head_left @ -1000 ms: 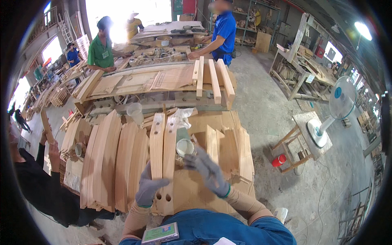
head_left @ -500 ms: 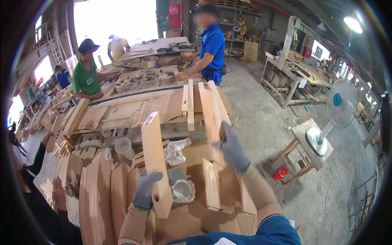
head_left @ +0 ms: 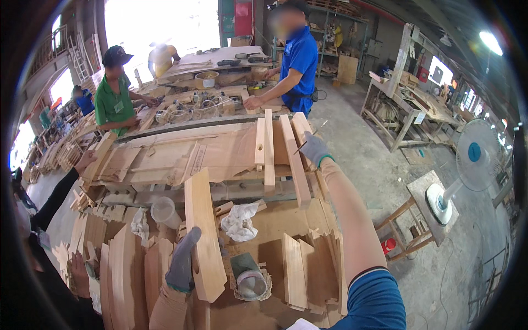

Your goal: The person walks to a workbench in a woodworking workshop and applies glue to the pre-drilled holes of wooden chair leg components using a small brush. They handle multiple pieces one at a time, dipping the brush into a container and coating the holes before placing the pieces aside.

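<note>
Grasping the pale wooden piece (head_left: 204,231), the gloved left hand (head_left: 184,261) wraps its lower part from the left, fingertips showing past the right edge, with the piece raised above the near bench (head_left: 272,223) and its long axis pointing away from the body. It looks like solid timber: stiff, moderately weighty, hard to break but probably easy to dent at its crisp corners. Smooth faces may slide a little under the glove, so a hold nearer mid-length, across both long edges, should balance better than one close to an end. The gloved right hand (head_left: 316,149) is stretched out to the rightmost tall bar (head_left: 301,129); it appears to touch it, but whether the fingers close on it I cannot tell (a thin dark stick (head_left: 300,148) seems to poke out beside them, too small to identify). Just right of the piece's near end sit an open cup (head_left: 252,285) and a green block (head_left: 245,264), the likeliest things to be knocked; beyond lies a crumpled white sheet (head_left: 240,221), with a translucent tub (head_left: 164,212) to its left. Stacked boards (head_left: 124,269) crowd the left side, shorter slats (head_left: 294,269) the right, and a co-worker's dark sleeve (head_left: 58,201) limits room further left.
</note>
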Motion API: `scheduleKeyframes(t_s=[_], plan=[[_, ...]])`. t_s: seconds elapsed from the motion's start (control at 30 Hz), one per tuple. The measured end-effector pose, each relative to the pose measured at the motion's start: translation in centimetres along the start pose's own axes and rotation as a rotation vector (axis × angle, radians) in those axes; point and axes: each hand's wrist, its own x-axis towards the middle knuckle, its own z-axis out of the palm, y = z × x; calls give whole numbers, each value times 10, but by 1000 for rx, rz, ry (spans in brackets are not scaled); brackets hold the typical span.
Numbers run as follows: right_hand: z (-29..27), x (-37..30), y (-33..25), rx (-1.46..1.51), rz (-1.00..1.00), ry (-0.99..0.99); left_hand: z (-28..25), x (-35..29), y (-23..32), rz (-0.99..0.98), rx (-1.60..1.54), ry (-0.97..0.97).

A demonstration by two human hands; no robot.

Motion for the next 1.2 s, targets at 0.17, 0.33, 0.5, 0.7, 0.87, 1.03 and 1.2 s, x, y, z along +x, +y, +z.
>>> scheduleKeyframes(t_s=[0.17, 0.33, 0.5, 0.7, 0.87, 1.03, 1.2], plan=[[-3, -62, -71, 266, -300, 198, -1, 36, 3, 124, -29, -23], [-48, -184, -128, 969, -459, -408, 49, 64, 3, 274, -252, -341], [-49, -182, -102, 759, -360, -56, 67, 71, -9, 253, -287, -459], [-46, -109, -87, 432, -161, -27, 16, 61, -21, 301, -302, -330], [11, -31, -71, 198, -146, -54, -6, 49, -32, 291, -293, -251], [34, -4, -85, 25, -64, 153, -37, 39, -42, 281, -369, -200], [30, -65, -101, 105, -383, 298, -71, 8, -58, 277, -408, -82]])
